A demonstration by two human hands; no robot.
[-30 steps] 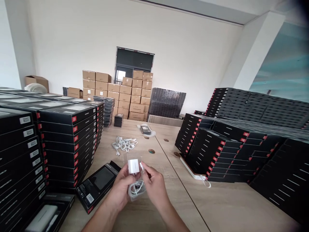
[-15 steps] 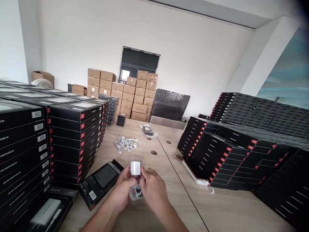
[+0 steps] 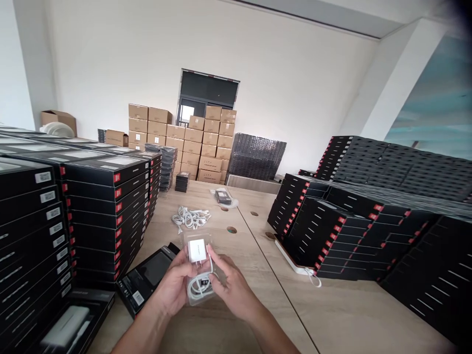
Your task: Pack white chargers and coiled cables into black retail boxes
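Note:
A clear plastic tray (image 3: 191, 297) is held in my left hand (image 3: 176, 281), its thumb lying across the near face. A white charger plug (image 3: 196, 250) sits in the tray's upper part, its metal prongs toward me. Below it lies a coiled white charging cable (image 3: 199, 290). My right hand (image 3: 230, 285) is at the tray's right side, index finger and thumb closed on a strand of the cable beside the plug. An open black box (image 3: 147, 275) lies on the table just left of my hands, partly hidden by my left hand.
Stacks of black boxes rise at left (image 3: 106, 211) and right (image 3: 317, 231). Loose white cables (image 3: 191, 218) and a plastic-wrapped box (image 3: 223, 196) lie farther back. An open box with a white device (image 3: 66, 324) is at lower left. Brown cartons (image 3: 191, 147) stand behind.
The tray has tilted, showing more of its face and the coiled cable. My right hand has shifted from the plug to the cable strand along the right side. The view has turned slightly right.

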